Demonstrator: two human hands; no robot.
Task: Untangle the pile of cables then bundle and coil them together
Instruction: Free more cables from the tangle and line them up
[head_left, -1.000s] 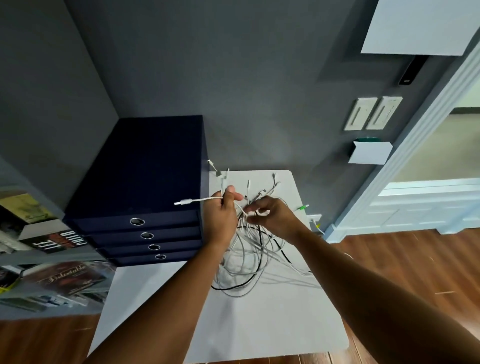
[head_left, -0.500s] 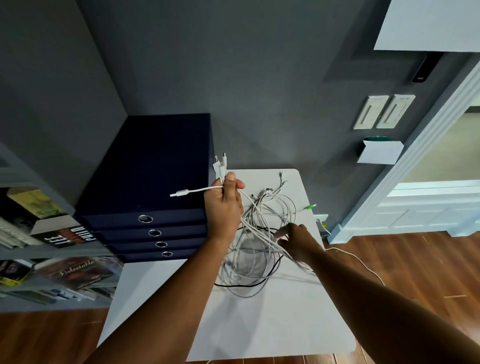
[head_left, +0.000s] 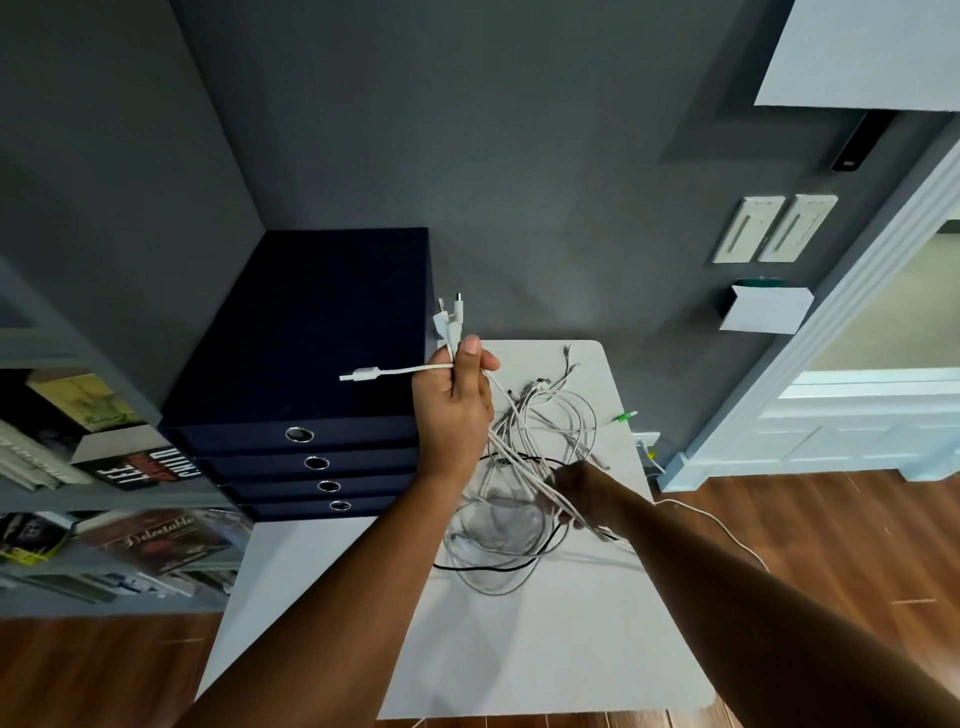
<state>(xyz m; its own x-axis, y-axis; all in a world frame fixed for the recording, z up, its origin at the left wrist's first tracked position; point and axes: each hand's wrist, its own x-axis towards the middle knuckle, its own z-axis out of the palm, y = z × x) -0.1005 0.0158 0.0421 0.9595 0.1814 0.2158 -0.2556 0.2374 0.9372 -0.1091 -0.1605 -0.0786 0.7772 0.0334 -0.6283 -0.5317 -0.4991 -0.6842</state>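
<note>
Right hand (head_left: 576, 491) slid down cables (head_left: 513, 456) — left hand (head_left: 451, 410) grips ends.

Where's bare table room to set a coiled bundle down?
Bare: the near half of the white table, this side of the cable pile, and the strip in front of the drawer box. Crowded: the far right, under the pile.

I am working with my left hand (head_left: 452, 410) and right hand (head_left: 577, 492) bare, both forearms (head_left: 353, 597) uncovered along their visible length.

left: drawer unit (head_left: 291, 364) blocks | near table (head_left: 519, 649): seemingly free
</note>
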